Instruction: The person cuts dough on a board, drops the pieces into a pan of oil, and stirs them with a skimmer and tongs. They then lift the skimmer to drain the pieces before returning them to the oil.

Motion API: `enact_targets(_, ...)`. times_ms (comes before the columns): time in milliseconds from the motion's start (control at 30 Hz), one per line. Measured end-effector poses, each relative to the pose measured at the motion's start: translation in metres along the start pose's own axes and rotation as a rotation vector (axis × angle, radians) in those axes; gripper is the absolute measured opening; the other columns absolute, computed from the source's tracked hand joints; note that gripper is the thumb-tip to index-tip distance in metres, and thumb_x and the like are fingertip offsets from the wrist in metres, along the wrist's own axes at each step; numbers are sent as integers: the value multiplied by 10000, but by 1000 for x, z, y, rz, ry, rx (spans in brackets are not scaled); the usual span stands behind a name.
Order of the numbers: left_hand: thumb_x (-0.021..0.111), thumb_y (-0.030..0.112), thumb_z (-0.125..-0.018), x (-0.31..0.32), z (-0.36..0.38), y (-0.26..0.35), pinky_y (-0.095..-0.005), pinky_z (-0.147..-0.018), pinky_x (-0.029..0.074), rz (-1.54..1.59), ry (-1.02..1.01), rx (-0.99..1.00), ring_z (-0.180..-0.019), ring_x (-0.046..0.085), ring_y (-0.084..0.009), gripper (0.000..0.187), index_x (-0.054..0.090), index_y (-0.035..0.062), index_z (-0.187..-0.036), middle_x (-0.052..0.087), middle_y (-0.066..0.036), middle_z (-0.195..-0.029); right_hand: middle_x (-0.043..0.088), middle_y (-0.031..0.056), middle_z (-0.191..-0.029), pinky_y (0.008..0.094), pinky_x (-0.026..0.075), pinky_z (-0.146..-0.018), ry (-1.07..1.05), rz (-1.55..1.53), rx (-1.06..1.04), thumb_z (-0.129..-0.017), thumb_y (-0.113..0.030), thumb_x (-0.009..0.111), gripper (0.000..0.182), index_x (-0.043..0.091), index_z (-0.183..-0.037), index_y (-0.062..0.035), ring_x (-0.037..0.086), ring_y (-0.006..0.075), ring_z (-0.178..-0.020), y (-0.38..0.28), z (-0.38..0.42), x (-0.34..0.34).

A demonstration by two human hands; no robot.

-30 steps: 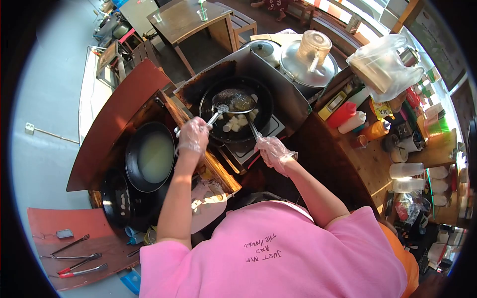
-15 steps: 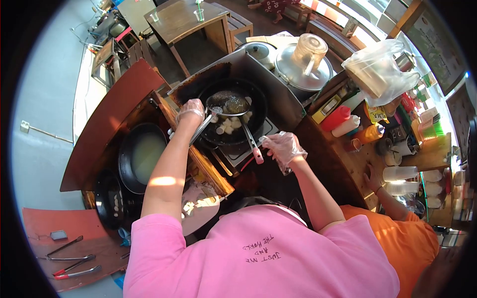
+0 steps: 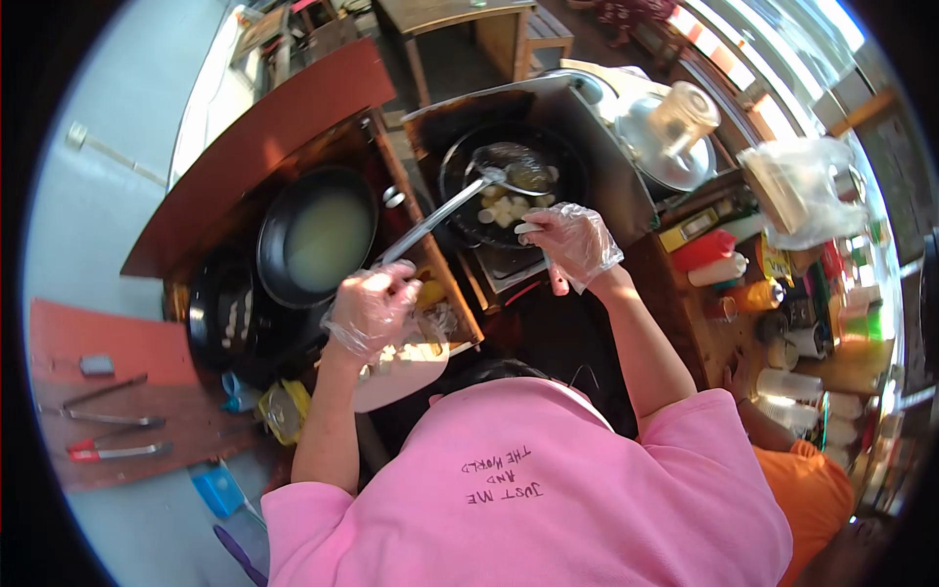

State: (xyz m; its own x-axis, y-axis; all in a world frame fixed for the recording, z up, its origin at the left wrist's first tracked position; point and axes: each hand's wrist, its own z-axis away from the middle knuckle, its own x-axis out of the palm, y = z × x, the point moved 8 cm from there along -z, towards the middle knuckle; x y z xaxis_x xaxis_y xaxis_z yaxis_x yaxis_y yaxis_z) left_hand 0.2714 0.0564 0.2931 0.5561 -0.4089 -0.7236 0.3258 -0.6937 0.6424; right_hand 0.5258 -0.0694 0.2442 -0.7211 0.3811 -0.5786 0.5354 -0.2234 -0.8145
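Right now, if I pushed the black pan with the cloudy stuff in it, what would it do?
The black pan would probably feel stiff, as its round rim looks firm. The pale liquid might slosh, since it's uncovered, and likely adds some weight.

Pink shirt (image 3: 518, 489) with dark lettering, orange sleeve (image 3: 807, 489), black pan (image 3: 318, 237) of pale yellow-green liquid (image 3: 330, 238), reddish-brown board (image 3: 264, 147), whitish chunks (image 3: 504, 209), red bottle (image 3: 703, 250), brown worktop (image 3: 699, 313), pale blue wall (image 3: 108, 215).

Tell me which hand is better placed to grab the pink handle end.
Right, I'd judge. The right hand is beside the pink handle end, though its fingers seem to pinch a small white piece. The left hand is farther off, by the long metal handle.
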Motion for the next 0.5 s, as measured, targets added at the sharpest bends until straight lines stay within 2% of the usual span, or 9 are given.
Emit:
enact_targets(100,730,134,-826,-1,41,-14,-349,-613,524,-12,-21,-29,-629,659,-261,190,707,18,-974,688,-123,-738,711,139,-897,353,548,-694,-13,-84,-95,-837,-166,735,237,728,-1048,-58,697,255,-761,-31,-1,26)
enact_targets(167,726,139,-834,0,69,-29,-363,-618,525,1,-11,-63,-638,663,-264,189,701,28,-986,694,-129,-762,721,124,-938,360,550,-741,65,122,-322,-825,-157,752,223,734,-1028,-67,694,280,-820,-50,1,36)
enact_targets(233,752,92,-799,10,99,-55,-324,-600,525,14,-51,-154,-639,669,-225,180,706,33,-964,717,-124,-823,723,119,-967,366,549,-779,40,117,-278,-815,-165,762,227,736,-1023,-78,686,298,-870,-44,2,48)
enact_targets(267,737,153,-826,17,113,-69,-344,-658,544,47,-117,-259,-699,689,-246,206,713,33,-992,723,-129,-842,723,120,-967,363,551,-783,59,67,-293,-814,-171,763,230,736,-1024,-80,687,295,-869,-36,1,51)
enact_targets(300,737,153,-826,21,125,-82,-344,-658,544,58,-114,-278,-699,689,-246,206,713,33,-992,723,-129,-842,722,120,-967,360,552,-787,75,15,-306,-814,-176,765,234,735,-1025,-82,688,292,-868,-31,2,53)
enact_targets(400,688,317,-851,48,182,-151,-407,-812,548,-112,-297,-631,-865,703,-313,347,718,51,-1071,730,-152,-886,722,106,-955,335,561,-775,12,128,-185,-815,-184,770,227,731,-1012,-77,706,249,-854,-39,10,64)
enact_targets(433,668,323,-854,60,206,-183,-426,-858,541,-224,-353,-676,-917,697,-325,372,702,60,-1116,728,-173,-959,722,101,-940,328,562,-767,-26,135,-122,-819,-172,767,221,728,-1013,-74,711,229,-849,-42,13,69)
enact_targets(467,640,300,-867,75,235,-214,-441,-866,537,-338,-387,-605,-920,694,-337,343,696,79,-1122,718,-174,-987,723,83,-905,301,560,-749,-60,108,-166,-829,-153,763,212,723,-1017,-62,706,176,-826,-45,18,76)
enact_targets(500,613,276,-879,85,254,-234,-455,-873,534,-450,-421,-525,-923,690,-349,317,690,97,-1129,708,-176,-1015,723,83,-905,301,560,-749,-78,106,-164,-829,-153,763,212,723,-1017,-62,706,176,-826,-43,23,84)
